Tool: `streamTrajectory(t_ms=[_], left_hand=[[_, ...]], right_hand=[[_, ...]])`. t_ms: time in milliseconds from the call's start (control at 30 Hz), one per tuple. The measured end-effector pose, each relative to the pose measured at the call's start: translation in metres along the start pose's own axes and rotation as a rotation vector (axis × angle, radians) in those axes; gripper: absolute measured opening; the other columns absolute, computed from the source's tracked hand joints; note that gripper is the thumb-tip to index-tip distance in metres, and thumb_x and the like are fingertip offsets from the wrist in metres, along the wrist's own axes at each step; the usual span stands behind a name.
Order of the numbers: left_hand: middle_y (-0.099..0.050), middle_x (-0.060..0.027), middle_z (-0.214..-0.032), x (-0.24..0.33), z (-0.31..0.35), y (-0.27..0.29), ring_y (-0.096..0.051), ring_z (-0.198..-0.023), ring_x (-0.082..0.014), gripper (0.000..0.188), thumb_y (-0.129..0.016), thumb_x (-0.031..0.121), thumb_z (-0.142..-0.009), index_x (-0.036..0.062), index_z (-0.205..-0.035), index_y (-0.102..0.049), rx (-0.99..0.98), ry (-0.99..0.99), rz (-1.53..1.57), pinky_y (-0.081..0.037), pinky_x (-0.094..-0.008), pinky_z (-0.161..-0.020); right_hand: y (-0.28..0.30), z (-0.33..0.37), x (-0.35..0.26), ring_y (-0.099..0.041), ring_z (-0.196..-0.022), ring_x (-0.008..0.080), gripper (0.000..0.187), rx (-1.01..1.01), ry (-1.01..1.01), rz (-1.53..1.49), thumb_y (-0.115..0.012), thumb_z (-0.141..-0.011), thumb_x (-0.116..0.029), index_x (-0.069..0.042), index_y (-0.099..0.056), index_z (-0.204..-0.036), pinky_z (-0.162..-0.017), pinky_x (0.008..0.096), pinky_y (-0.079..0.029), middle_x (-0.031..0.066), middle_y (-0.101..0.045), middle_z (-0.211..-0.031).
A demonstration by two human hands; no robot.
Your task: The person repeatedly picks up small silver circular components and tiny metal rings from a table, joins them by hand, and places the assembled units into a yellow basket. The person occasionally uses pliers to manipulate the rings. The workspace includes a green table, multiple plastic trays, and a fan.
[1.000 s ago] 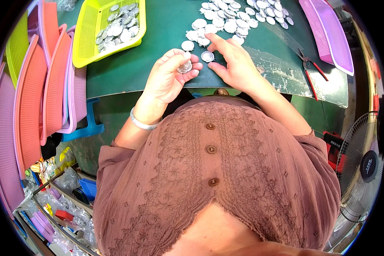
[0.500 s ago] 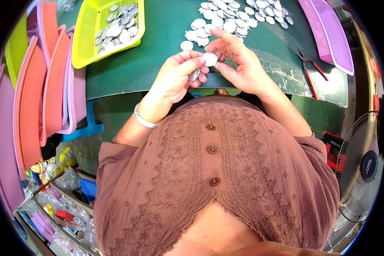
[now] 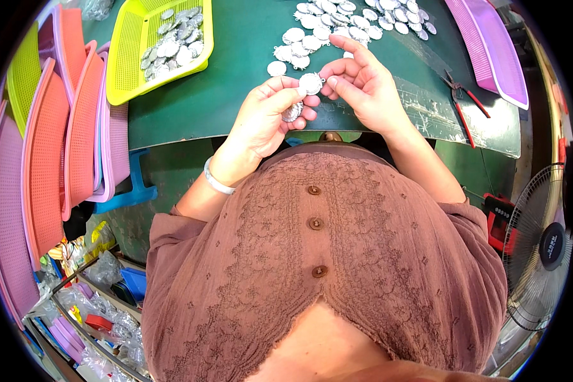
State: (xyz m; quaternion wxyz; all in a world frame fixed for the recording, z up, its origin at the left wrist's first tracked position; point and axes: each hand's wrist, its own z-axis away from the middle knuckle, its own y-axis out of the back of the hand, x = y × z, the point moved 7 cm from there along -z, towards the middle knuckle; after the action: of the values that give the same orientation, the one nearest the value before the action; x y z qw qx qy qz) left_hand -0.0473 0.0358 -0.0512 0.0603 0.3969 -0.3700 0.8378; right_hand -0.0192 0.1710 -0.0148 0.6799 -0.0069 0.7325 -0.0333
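Note:
Between the thumb and fingers of my left hand (image 3: 258, 121) is a round silver metal pendant (image 3: 311, 83) with a small loop at its edge. A second silver disc (image 3: 292, 112) rests lower down in the curled fingers of the same hand. My right hand (image 3: 375, 99) pinches the right edge of the upper pendant near its loop, with thumb and fingertips together and one finger raised. Just beyond my hands, a loose pile of similar silver discs (image 3: 312, 42) lies on the green table (image 3: 248, 38).
A yellow-green basket (image 3: 118, 76) of silver discs stands at the left, beside stacked orange and purple baskets (image 3: 48, 159). At right are red-handled pliers (image 3: 458, 95), a purple basket (image 3: 490, 44) and a fan (image 3: 541, 248). More discs (image 3: 401, 13) lie at the far edge.
The right fingers have drawn together onto the pendant's edge from a more spread pose. The upper pendant has turned slightly, and its loop now shows at the right.

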Motion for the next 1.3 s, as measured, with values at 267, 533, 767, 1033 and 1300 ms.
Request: streamTrajectory(t_ms=[267, 533, 767, 1033, 1300], left_hand=[[-0.063, -0.011, -0.082, -0.002, -0.001, 0.0, -0.06, -0.065, -0.0155, 0.009, -0.055, 0.007, -0.084, 0.0037, -0.092, -0.053, 0.003, 0.011, 0.009, -0.046, -0.0217, -0.051], [-0.063, -0.0108, -0.082, -0.002, -0.001, -0.001, -0.058, -0.063, -0.0147, 0.01, -0.055, 0.008, -0.084, 0.004, -0.092, -0.054, 0.009, 0.002, -0.001, -0.044, -0.0211, -0.049], [-0.063, -0.0082, -0.081, 0.001, -0.001, -0.001, -0.053, -0.059, -0.0089, 0.006, -0.056, 0.007, -0.085, 0.0041, -0.089, -0.053, 0.034, -0.12, -0.153, -0.039, -0.0193, -0.048], [-0.063, -0.0091, -0.083, 0.005, 0.002, -0.005, -0.052, -0.058, -0.0077, 0.005, -0.056, 0.006, -0.085, 0.0037, -0.088, -0.053, 0.017, -0.214, -0.212, -0.039, -0.0187, -0.048], [-0.063, -0.0057, -0.082, 0.011, 0.006, -0.008, -0.054, -0.06, -0.0048, 0.007, -0.058, 0.007, -0.084, 0.002, -0.089, -0.056, 0.042, -0.345, -0.347, -0.041, -0.0171, -0.049]], right_hand=[[0.001, 0.0, -0.001, -0.057, -0.077, 0.0101, 0.053, 0.013, -0.005, 0.003, -0.053, -0.083, 0.002, 0.0, -0.031, -0.131, -0.068, 0.0215, -0.045, 0.0064, -0.059, -0.089], [-0.001, 0.001, -0.003, -0.057, -0.077, 0.0107, 0.055, 0.025, -0.011, -0.038, -0.055, -0.082, 0.003, 0.0, -0.031, -0.131, -0.071, 0.0222, -0.047, 0.0065, -0.059, -0.089], [0.001, 0.001, -0.002, -0.057, -0.078, 0.0107, 0.055, 0.019, 0.019, 0.008, -0.054, -0.081, 0.004, -0.001, -0.031, -0.131, -0.072, 0.0225, -0.047, 0.0063, -0.058, -0.088], [0.002, 0.002, -0.003, -0.055, -0.077, 0.0092, 0.055, 0.034, 0.01, 0.041, -0.054, -0.08, 0.005, -0.001, -0.032, -0.131, -0.071, 0.0217, -0.047, 0.005, -0.058, -0.086], [0.001, 0.003, -0.006, -0.055, -0.076, 0.0083, 0.055, 0.041, 0.026, 0.063, -0.053, -0.08, 0.005, -0.002, -0.033, -0.131, -0.071, 0.0206, -0.045, 0.0039, -0.057, -0.085]])
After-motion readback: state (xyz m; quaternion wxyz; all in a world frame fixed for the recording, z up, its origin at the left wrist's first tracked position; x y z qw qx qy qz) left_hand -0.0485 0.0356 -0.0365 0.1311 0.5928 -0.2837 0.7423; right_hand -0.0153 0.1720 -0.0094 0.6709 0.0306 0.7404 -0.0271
